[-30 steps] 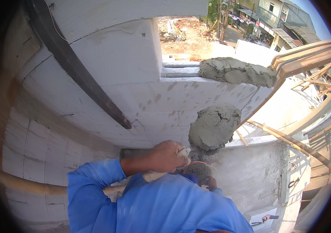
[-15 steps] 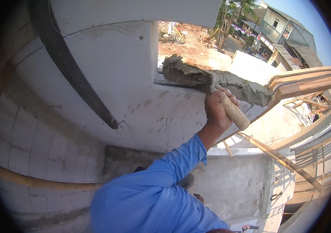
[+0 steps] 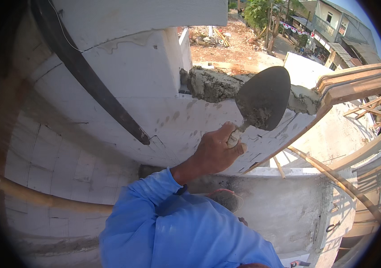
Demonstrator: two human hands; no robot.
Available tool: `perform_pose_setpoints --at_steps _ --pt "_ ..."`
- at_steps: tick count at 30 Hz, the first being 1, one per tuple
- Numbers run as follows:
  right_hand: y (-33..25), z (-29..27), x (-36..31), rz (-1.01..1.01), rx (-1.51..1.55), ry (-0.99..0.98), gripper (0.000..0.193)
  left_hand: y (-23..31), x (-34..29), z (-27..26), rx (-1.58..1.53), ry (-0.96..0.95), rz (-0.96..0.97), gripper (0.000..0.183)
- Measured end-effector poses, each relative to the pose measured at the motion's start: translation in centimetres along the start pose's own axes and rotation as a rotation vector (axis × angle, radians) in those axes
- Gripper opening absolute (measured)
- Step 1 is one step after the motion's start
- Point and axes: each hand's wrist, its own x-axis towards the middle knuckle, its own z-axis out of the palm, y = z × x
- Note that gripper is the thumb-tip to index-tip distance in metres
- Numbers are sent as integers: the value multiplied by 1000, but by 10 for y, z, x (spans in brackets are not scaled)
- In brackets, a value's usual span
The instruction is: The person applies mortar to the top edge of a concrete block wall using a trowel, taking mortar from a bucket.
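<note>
My left hand [image 3: 217, 149], coming out of a blue sleeve, is closed around the pale handle of a trowel [image 3: 264, 96]. The trowel's broad, rounded dark blade points up and to the right, with a little mortar smeared near its neck. Beyond the blade lies a thick, rough bed of grey mortar [image 3: 215, 85] along the top of a white block wall [image 3: 177, 118]. Part of that bed is hidden by the blade. Grey splashes mark the wall face below it. My right hand does not show.
A dark curved bar [image 3: 90, 85] slants down on the left. Wooden beams [image 3: 356, 89] meet the wall's right end. Bamboo poles [image 3: 61, 199] cross at left and lower right. Below is a grey surface [image 3: 284, 210] with a dark round thing [image 3: 224, 201]; rubble, trees and houses lie beyond.
My left hand has drawn back down and left from the mortar. The trowel has turned, and its blade now shows broadside, up and right of the hand. The view has shifted slightly.
</note>
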Motion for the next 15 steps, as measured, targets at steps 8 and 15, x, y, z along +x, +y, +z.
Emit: perform_pose_setpoints --at_steps 8,15 --pt "-79 -36 66 192 413 0 34 -36 -36 -31 945 131 -150 29" --pt "-84 -44 82 263 486 -56 33 -39 -31 -64 884 185 -548 27"
